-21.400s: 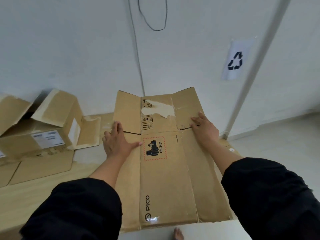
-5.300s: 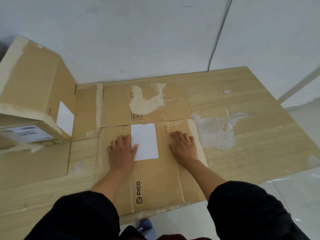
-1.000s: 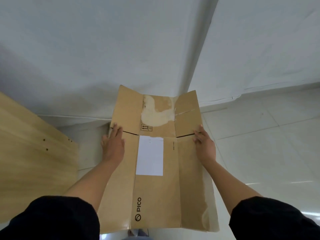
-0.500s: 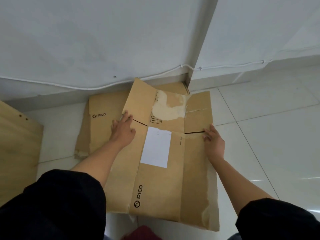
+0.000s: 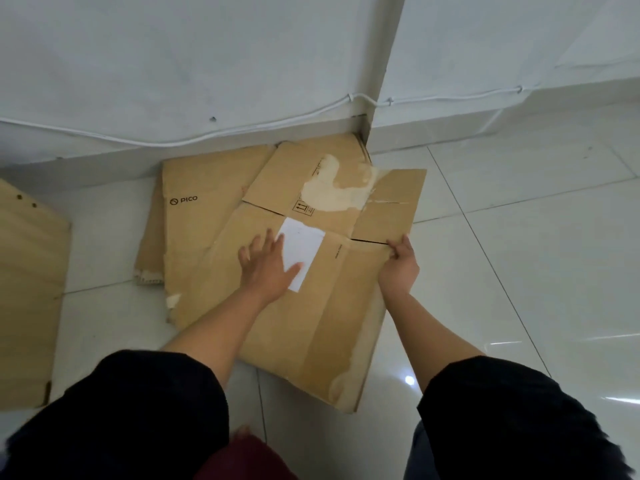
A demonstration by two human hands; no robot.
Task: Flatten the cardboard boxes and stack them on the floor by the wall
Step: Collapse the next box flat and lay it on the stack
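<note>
- A flattened cardboard box (image 5: pixel 311 306) is lying skewed across another flattened box (image 5: pixel 201 216) marked PICO, both on the white tiled floor (image 5: pixel 502 254) against the wall (image 5: pixel 173 64), near its corner.
- The left hand (image 5: pixel 268 268) is resting palm down on the top box, fingers spread, thumb overlapping the white label (image 5: pixel 301 249).
- The right hand (image 5: pixel 398 268) is pinching the top box's right edge beside a flap slit, fingers curled.
- A white cable (image 5: pixel 242 128) is running along the wall just above the skirting.
- A wooden board (image 5: pixel 27 289) is showing at the left edge of the floor.
</note>
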